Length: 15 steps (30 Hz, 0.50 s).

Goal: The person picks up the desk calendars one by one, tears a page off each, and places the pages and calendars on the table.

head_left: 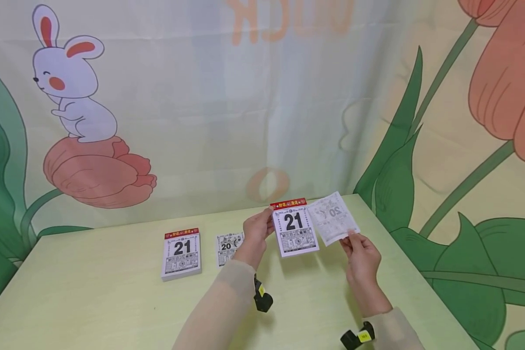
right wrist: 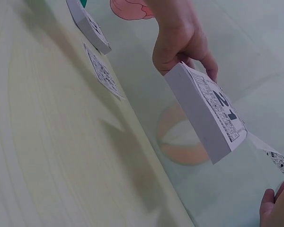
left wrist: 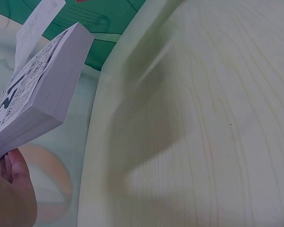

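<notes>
My left hand (head_left: 257, 231) grips the left edge of a thick tear-off calendar (head_left: 295, 233) with a red header, raised above the table and showing 21. Between the right thumb and fingers, my right hand (head_left: 363, 255) pinches the lower corner of a thin calendar page (head_left: 334, 218). That page is turned over, its 20 reading mirrored through the paper. Its upper left side meets the calendar's right edge; whether it is still attached there I cannot tell. The left wrist view shows the calendar's thick block (left wrist: 61, 90) from below, above the left hand (left wrist: 14, 194).
A second tear-off calendar (head_left: 182, 255), also showing 21, lies on the pale wooden table (head_left: 92, 291) to the left. Beside it lies a loose page (head_left: 227, 245) marked 20, partly behind the left hand. A printed cloth backdrop (head_left: 192, 121) hangs along the table's back edge.
</notes>
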Available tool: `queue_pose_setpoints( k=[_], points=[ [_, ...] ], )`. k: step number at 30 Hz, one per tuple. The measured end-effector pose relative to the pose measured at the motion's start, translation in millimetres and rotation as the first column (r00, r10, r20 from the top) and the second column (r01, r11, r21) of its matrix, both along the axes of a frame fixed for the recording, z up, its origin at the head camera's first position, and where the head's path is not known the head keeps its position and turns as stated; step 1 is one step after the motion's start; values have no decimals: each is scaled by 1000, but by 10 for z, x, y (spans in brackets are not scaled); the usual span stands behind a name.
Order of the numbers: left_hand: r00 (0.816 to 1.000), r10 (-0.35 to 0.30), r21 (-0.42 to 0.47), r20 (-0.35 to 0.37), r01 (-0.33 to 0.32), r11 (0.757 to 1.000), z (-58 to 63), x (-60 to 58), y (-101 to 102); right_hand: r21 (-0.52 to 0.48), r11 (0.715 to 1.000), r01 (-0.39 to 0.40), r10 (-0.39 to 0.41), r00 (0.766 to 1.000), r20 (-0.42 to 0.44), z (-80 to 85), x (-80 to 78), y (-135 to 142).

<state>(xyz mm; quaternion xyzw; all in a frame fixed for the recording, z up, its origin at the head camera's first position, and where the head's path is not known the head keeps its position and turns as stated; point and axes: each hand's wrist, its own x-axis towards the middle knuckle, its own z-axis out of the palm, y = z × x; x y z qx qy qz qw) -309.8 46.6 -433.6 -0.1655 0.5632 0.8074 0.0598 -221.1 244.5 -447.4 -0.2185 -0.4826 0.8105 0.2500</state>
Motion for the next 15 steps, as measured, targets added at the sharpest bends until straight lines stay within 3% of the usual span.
queue_pose_setpoints(
  k=[15],
  points=[
    [1000, 2, 10, 0, -2, 1000, -28, -17, 12, 17, 1000, 19, -19, 1000, 8, -32, -15, 54]
  ],
)
